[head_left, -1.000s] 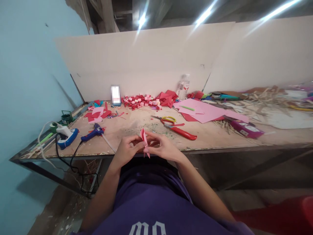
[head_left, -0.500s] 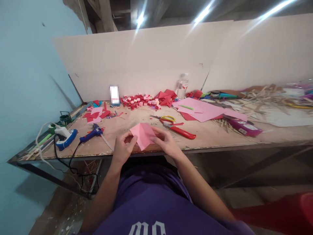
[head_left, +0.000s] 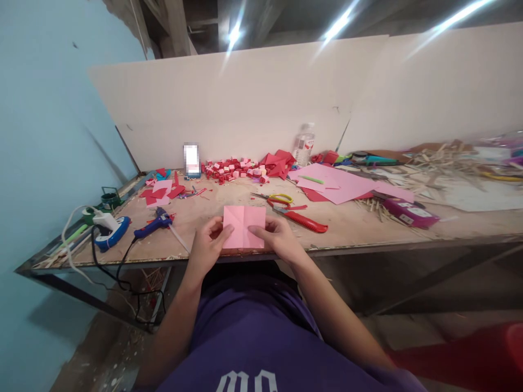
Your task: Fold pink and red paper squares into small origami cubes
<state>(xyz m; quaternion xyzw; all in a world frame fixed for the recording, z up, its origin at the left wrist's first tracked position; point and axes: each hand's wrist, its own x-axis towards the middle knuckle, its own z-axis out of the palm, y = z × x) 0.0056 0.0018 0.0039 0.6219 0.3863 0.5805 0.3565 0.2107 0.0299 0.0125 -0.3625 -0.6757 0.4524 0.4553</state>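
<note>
Holding a pink paper square (head_left: 244, 226) flat and open at the near table edge (head_left: 368, 246). Left hand (head_left: 208, 245) pinches its left edge, thumb on top, other fingers curled under. Right hand (head_left: 278, 239) pinches the lower right edge the same way. The paper is thin and matte, with crease lines crossing its middle; its corners are free. The bare plywood top just beyond the paper is open, rough and dusted with small scraps. Left of the hands: a blue glue gun (head_left: 153, 224), nozzle toward the hands, cord dropping over the near edge. Right and slightly farther: a red-handled cutter (head_left: 304, 220), then yellow-handled scissors (head_left: 278, 197) lying flat. Further right, a purple box (head_left: 411, 213) near loose wooden sticks (head_left: 433, 163). Mid-far right: large flat pink sheets (head_left: 343, 185) overlapping red ones. Far: a heap of small red and pink folded pieces (head_left: 237, 169) and a clear plastic bottle (head_left: 304, 144), upright against the white board (head_left: 245, 103) closing the far side.
</note>
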